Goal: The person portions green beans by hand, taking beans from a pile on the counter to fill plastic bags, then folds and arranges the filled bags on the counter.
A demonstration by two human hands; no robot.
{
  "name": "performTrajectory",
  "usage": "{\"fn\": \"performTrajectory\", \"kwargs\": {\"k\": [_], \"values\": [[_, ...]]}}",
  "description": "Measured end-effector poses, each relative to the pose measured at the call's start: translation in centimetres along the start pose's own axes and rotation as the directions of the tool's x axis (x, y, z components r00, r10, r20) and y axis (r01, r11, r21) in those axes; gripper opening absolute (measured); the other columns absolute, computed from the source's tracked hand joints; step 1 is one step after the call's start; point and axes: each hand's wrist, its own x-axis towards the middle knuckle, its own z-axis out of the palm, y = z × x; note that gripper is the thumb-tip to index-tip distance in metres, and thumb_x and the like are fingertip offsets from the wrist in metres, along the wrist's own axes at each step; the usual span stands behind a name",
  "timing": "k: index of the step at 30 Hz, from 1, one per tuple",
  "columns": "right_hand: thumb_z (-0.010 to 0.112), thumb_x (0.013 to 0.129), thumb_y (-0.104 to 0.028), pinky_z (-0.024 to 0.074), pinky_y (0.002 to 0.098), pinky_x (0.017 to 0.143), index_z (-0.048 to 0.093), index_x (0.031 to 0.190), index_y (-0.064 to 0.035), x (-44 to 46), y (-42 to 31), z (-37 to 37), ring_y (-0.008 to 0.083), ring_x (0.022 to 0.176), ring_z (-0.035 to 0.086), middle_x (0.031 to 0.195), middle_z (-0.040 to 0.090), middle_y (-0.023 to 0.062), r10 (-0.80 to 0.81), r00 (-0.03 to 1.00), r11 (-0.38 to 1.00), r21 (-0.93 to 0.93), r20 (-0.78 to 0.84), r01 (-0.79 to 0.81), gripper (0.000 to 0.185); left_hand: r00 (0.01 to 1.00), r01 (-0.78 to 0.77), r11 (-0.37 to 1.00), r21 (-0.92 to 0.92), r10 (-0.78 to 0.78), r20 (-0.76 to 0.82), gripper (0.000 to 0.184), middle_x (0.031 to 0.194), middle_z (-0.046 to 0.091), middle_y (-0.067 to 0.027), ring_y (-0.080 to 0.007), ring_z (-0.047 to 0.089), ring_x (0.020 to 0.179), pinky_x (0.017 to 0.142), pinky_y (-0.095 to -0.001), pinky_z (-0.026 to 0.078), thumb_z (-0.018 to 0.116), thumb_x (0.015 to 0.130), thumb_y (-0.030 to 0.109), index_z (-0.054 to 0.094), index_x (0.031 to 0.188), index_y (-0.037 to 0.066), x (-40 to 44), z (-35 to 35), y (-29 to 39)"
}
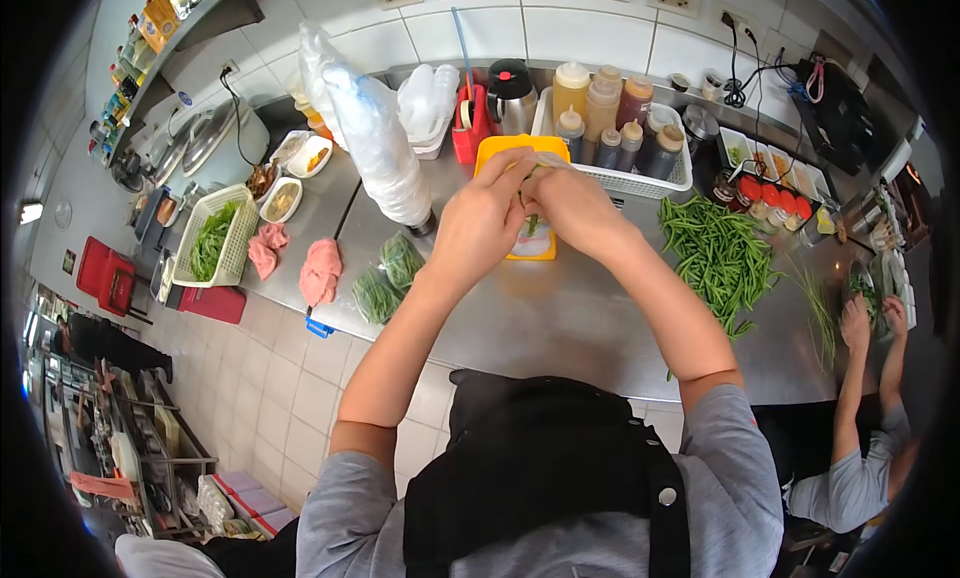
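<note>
Both my hands are together over a yellow kitchen scale (545,148) at the middle of the steel counter. My left hand (487,213) has its fingers bent around a clear plastic bag (548,160) with something green inside. Pressed close beside it, my right hand (575,208) pinches the same bag; the fingers hide most of it. Two filled bags of greens (376,296) lie to the left of my left forearm. A large heap of green beans (715,258) spreads to the right of my right forearm.
A roll of plastic bags (365,128) stands left of my hands. Behind are a red container (470,126), a thermos jug (511,98) and a white basket (645,183) of sauce bottles. Pink cloths (320,271) lie leftward. At far right, a co-worker's hands (857,321) handle greens.
</note>
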Motion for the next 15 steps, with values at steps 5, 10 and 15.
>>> {"fn": "performTrajectory", "kwargs": {"k": [5, 10, 15], "values": [[0.06, 0.085, -0.008, 0.0507, 0.0443, 0.076, 0.065, 0.096, 0.0, -1.3, -0.9, -1.0, 0.0372, 0.09, 0.064, 0.092, 0.066, 0.0186, -0.006, 0.984, 0.998, 0.061, -0.176, 0.017, 0.014, 1.0, -0.011, 0.999, 0.038, 0.01, 0.021, 0.043, 0.13, 0.06, -0.0115, -0.0235, 0.066, 0.07, 0.065, -0.035, 0.053, 0.057, 0.083, -0.003, 0.063, 0.125, 0.005, -0.1, -0.4, 0.5], [0.059, 0.08, -0.004, 0.0516, 0.0424, 0.086, 0.07, 0.095, -0.0022, -2.9, -2.0, -3.7, 0.0311, 0.113, 0.059, 0.112, 0.064, 0.0155, -0.032, 0.975, 0.995, -0.104, -0.22, 0.009, 0.018, 0.987, 0.119, 0.989, 0.093, -0.128, 0.099, 0.052, 0.13, 0.06, -0.0141, -0.0269, 0.067, 0.084, 0.075, -0.0334, 0.054, 0.054, 0.08, -0.005, 0.062, 0.129, 0.007, -0.5, -0.4, 0.8], [0.061, 0.08, -0.008, 0.0429, 0.0419, 0.1, 0.071, 0.098, -0.0065, -2.1, -0.2, -3.7, 0.03, 0.128, 0.046, 0.137, 0.051, 0.0099, -0.132, 0.904, 0.924, -0.38, -0.407, -0.036, 0.02, 0.995, 0.06, 0.996, -0.067, -0.055, 0.085, 0.057, 0.127, 0.063, -0.0154, -0.021, 0.064, 0.104, 0.091, -0.0321, 0.05, 0.044, 0.077, -0.01, 0.061, 0.13, 0.004, 2.7, -1.5, -2.0]]}}
